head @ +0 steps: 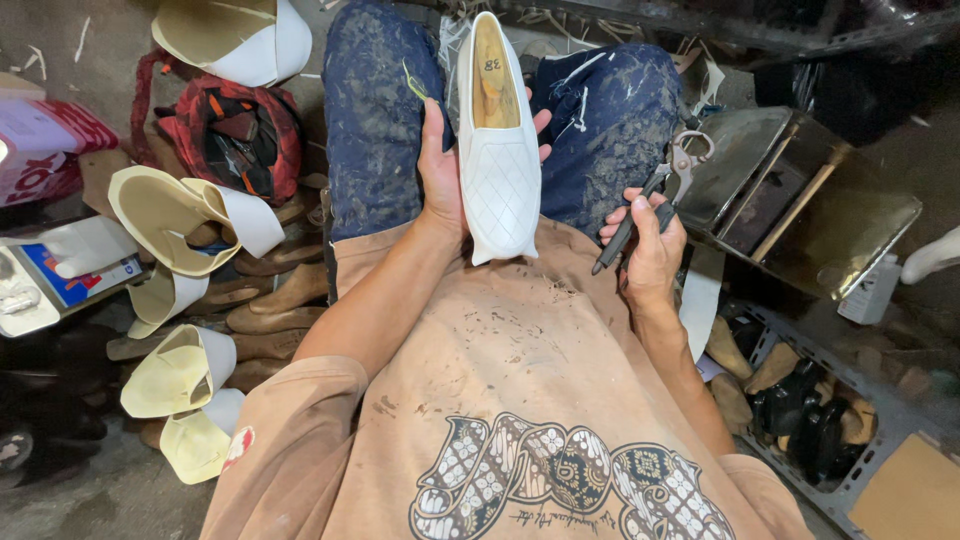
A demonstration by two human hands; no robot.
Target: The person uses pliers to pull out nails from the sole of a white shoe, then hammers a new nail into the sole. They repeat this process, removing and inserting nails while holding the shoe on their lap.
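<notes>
Right hand [650, 250] grips black-handled pincers [655, 195]. Left hand [445, 165] cradles white quilted shoe upper [500, 140] on its last, sole edge unfinished. Cream uppers [180, 215] lie on what looks like a concrete floor [90, 495].

One white quilted shoe [497, 140], one pair of pliers [655, 200], two hands, five cream-and-white shoe uppers [185, 215] on the left floor, one metal box [800, 200]

Your left hand [440, 175] cradles a white quilted leather shoe upper on its wooden last [498, 150], sole side up, over your lap. Your right hand [650, 245] grips black-handled metal pincers [655, 195]. Cream and white unfinished shoe uppers [185, 215] lie piled on the floor at your left.
</notes>
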